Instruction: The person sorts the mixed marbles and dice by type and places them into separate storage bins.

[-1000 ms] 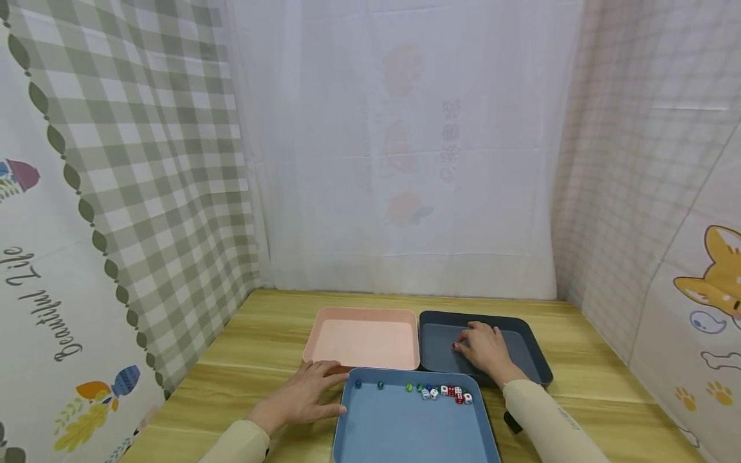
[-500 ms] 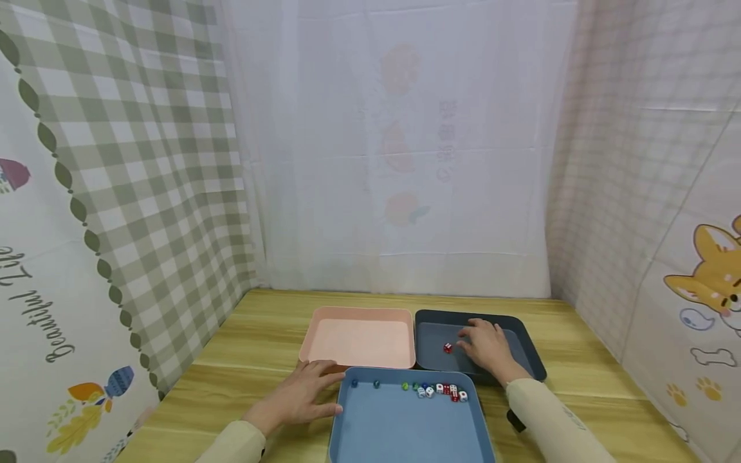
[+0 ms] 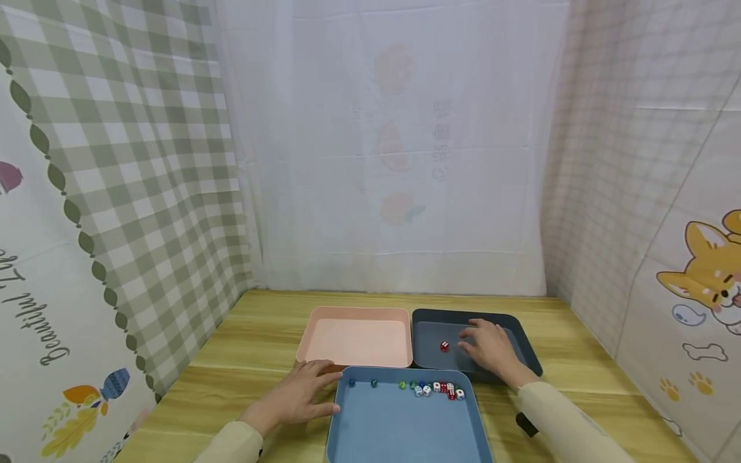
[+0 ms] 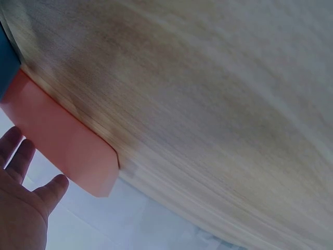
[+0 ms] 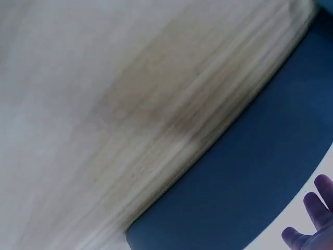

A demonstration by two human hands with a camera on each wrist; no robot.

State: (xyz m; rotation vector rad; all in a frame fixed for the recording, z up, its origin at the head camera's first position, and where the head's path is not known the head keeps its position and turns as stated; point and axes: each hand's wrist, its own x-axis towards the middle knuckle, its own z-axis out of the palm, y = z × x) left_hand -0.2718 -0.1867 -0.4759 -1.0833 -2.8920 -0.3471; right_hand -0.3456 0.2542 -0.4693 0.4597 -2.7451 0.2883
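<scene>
A red die [image 3: 444,346] lies on the floor of the dark grey tray [image 3: 429,326]. My right hand [image 3: 491,347] hovers over that tray just right of the die, fingers loosely spread and holding nothing. In front is a blue tray [image 3: 405,427] with white dice [image 3: 426,390], red dice [image 3: 452,395] and small marbles [image 3: 374,383] along its far side. My left hand [image 3: 295,397] is at the blue tray's left edge, fingers spread; I cannot tell if it touches the rim. Both wrist views show spread fingers and no dice.
A peach tray [image 3: 354,334] stands left of the dark tray, behind the blue one. Wood-patterned table [image 3: 231,360] surrounds the trays. Cloth curtains [image 3: 399,161] hang at the back and both sides.
The red die, at my right fingertips a second ago, is released and lies in the dark tray. My right fingers have moved slightly away from it. The head view has turned slightly right.
</scene>
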